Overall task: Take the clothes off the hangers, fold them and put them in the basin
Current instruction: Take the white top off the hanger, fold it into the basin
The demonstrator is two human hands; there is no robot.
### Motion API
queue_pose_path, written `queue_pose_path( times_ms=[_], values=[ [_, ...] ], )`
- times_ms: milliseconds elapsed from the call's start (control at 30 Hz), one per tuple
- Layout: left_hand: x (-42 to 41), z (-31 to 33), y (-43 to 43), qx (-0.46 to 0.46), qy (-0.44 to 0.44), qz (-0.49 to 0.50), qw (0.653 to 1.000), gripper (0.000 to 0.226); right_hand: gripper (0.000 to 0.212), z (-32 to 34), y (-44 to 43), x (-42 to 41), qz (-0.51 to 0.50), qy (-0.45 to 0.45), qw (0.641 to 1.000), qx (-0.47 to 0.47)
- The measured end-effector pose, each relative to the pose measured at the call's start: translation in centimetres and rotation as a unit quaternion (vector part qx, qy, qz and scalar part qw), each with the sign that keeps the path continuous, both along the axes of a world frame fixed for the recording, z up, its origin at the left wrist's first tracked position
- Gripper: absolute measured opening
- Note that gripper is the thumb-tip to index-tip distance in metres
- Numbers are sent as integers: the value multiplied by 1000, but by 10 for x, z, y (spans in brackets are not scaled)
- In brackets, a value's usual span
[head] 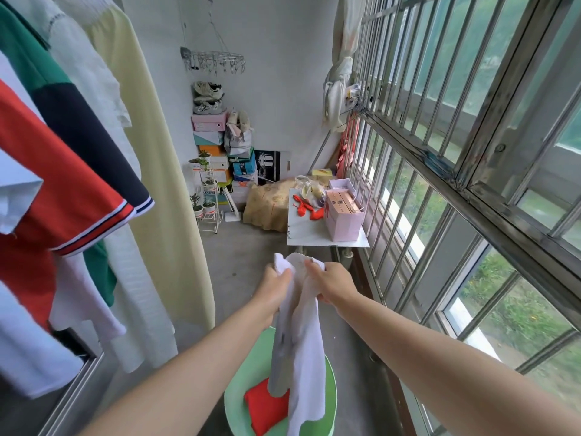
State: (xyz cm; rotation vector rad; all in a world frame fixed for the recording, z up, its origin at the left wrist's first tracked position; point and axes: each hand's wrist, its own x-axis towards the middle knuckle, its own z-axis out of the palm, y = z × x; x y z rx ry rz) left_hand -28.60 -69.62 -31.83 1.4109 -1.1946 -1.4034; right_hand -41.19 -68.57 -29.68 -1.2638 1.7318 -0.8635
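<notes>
The basin (234, 404) sits nearest, straight below the arms, with a folded red cloth (267, 410) in it. The white garment (298, 357) hangs over it, long axis vertical and lower end dangling in front of the red cloth. The left grip (276, 287) and right grip (333, 284), side by side, clutch its bunched top, so garment and basin lie directly beneath both; beyond stands a counter (305, 231), with more clothes (63, 199) hanging left.
</notes>
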Motion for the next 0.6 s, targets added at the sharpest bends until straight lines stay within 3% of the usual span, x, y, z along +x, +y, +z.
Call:
queue_pose_path(
  times_ms=[200, 333, 400, 500, 600],
  values=[
    [-1, 6, 4, 23, 40, -101, 994, 21, 41, 6, -1, 10, 5, -5, 1000, 16],
    [10, 4, 4, 23, 36, -147, 988, 58, 39, 13, -2, 5, -2, -16, 1000, 13],
    [11, 0, 3, -35, -25, -167, 985, 57, 41, 15, -4, 5, 1, 6, 1000, 16],
    [6, 1, 3, -136, -155, -136, 969, 17, 49, 15, -5, 7, 26, 27, 999, 5],
    [10, -2, -3, -152, -143, -130, 969, 27, 48, 20, -6, 7, 35, 82, 994, -58]
  ],
)
